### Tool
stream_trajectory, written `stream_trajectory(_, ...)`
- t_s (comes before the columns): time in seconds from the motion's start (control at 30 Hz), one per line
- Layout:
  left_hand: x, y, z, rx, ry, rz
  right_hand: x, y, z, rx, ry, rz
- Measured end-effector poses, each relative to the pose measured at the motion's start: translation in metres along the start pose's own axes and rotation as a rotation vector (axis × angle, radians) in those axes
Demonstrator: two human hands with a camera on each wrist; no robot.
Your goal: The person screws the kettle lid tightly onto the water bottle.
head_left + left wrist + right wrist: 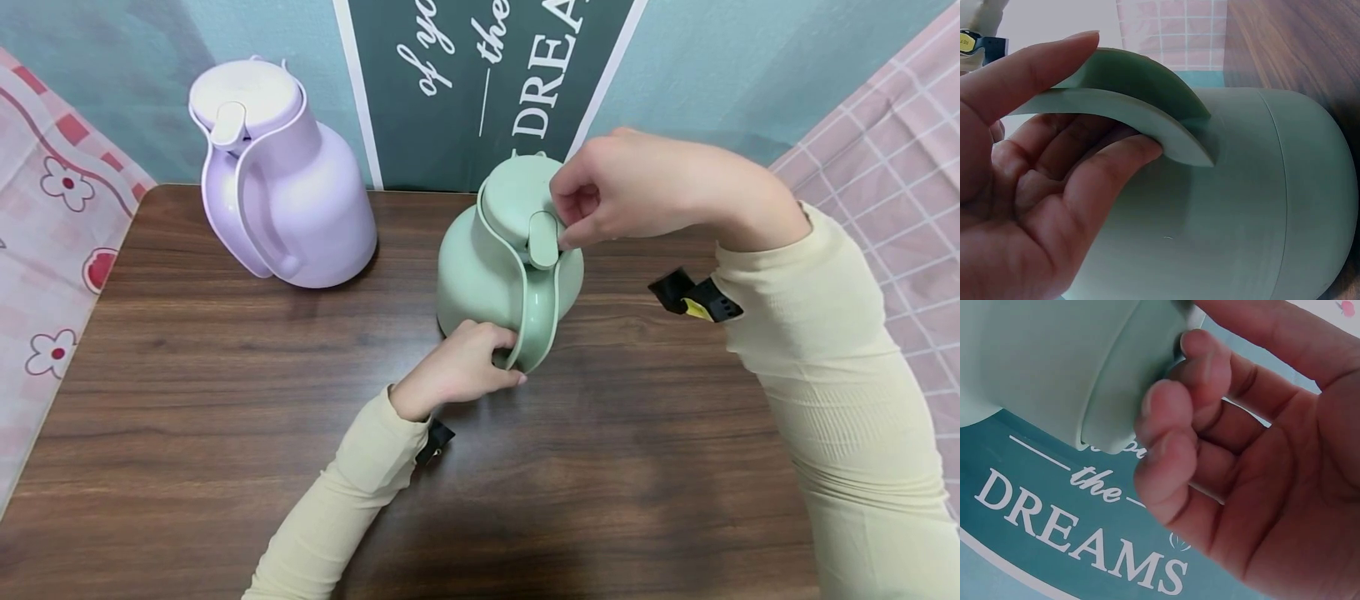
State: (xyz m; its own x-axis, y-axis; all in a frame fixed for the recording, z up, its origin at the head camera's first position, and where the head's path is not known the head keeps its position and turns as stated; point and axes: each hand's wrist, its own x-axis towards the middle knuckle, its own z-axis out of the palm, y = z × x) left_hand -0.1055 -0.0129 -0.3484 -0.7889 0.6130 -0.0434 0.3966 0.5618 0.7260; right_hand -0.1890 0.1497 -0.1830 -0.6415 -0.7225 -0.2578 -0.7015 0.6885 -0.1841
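A pale green vacuum jug [476, 267] stands upright on the table, its handle towards me. My left hand [468, 362] grips one edge of the handle [538, 321] low down. In the left wrist view, the thumb and fingers lie on both sides of the handle's edge [1129, 103]. On top, my right hand [637, 187] has its fingers curled at the side of the lid [517, 196]. Its thumb tip is right at the lid's lever [543, 240]. The right wrist view shows bent fingertips [1166, 406] against the lid's rim [1125, 394].
A lilac vacuum jug [322, 200] stands at the back left of the brown wooden table [262, 400]. Behind both jugs hangs a blue-green cloth [720, 75] with white lettering. Pink patterned cloths border the left and right sides.
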Motion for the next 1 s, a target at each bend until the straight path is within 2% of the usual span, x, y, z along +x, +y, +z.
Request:
stream_trajectory(0.33, 0.000, -0.001, 0.001, -0.003, 0.009, 0.004, -0.004, 0.016, -0.005, -0.002, 0.058, 0.058)
stream_trajectory(0.47, 0.000, -0.001, 0.001, -0.007, 0.009, 0.003, -0.003, 0.025, -0.006, 0.004, 0.040, 0.082)
stream_trajectory(0.67, 0.000, 0.000, 0.000, -0.001, 0.010, 0.003, 0.003, 0.032, -0.009, 0.058, -0.044, 0.140)
stream_trajectory(0.9, 0.000, 0.000, 0.000, -0.004, -0.002, -0.005, 0.005, 0.032, -0.005, 0.217, -0.106, 0.061)
stream_trajectory(1.0, 0.000, 0.000, 0.000, 0.000, -0.002, -0.003, 0.006, 0.032, -0.005, 0.226, -0.113, 0.041)
